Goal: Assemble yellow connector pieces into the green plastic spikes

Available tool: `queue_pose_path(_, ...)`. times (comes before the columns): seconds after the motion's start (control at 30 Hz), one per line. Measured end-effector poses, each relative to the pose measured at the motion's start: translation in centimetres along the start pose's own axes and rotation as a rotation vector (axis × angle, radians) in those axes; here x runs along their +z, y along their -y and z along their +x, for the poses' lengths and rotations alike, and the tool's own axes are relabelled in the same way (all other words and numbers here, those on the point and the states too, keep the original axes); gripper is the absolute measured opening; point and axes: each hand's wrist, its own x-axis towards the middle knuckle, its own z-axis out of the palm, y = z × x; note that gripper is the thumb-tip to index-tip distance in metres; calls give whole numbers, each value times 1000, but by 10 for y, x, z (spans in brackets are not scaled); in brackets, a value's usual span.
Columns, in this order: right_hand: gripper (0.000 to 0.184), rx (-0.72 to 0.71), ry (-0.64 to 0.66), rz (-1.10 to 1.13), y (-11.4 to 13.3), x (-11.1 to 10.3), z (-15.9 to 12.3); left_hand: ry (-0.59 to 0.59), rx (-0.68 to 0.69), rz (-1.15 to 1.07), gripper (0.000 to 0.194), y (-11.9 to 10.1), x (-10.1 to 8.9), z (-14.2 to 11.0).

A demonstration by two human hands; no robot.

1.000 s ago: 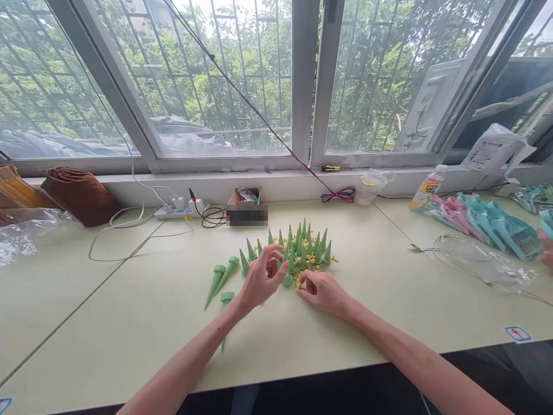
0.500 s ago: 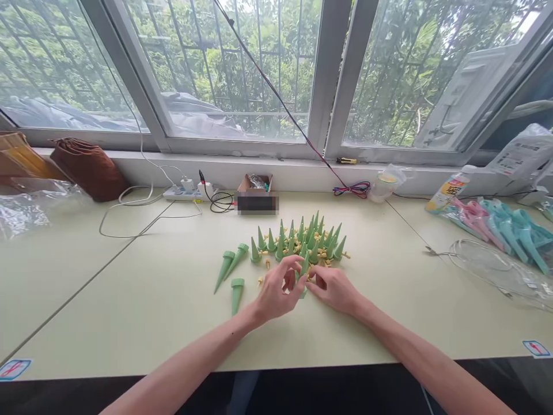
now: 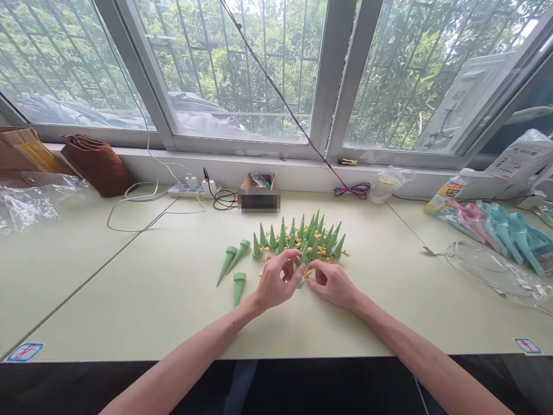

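Note:
A cluster of several upright green plastic cones (image 3: pixel 302 236) stands mid-table with small yellow pieces (image 3: pixel 317 252) scattered among them. My left hand (image 3: pixel 276 282) pinches one green cone (image 3: pixel 301 266) at the near edge of the cluster. My right hand (image 3: pixel 330 282) is closed next to it, fingertips pinched on a small yellow piece (image 3: pixel 307 272) at the cone's base. Three more green cones (image 3: pixel 235 265) lie on their sides just left of my left hand.
A pale green table (image 3: pixel 129 288) runs under a window. A power strip with cables (image 3: pixel 190 189), a small cardboard box (image 3: pixel 258 193) and a brown bag (image 3: pixel 97 164) sit at the back. At the right lie clear plastic bags (image 3: pixel 496 271) and pink and teal items (image 3: pixel 505 230).
Both hands have drawn together at the near edge of the cluster; my left hand has taken hold of a cone, my right has closed on a yellow piece. The camera tilted slightly.

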Motion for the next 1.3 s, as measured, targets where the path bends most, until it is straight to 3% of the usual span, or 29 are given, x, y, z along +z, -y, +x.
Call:
queue_pose_path(0.17,3,-34,29,-46,2,-1,1,56,-38,-39,12,0,-2,0)
queue_pose_path(0.4,10,-17,53,-47,3,-2,1,182,-89,-54,12,4,2,-5)
queue_pose_path(0.63,18,4,38,107,3,-5,1,142,-142,-155,13,4,3,-3)
queue_pose_path(0.93,14,-33,-193,240,3,-4,-1,100,-345,-354,26,-2,1,4)
queue_pose_path(1.17,9,-182,-380,283,5,-2,-4,137,-370,-365,26,-6,1,5)
queue_pose_path(1.3,8,-266,-405,289,7,-1,-5,149,-379,-354,25,-6,2,3)
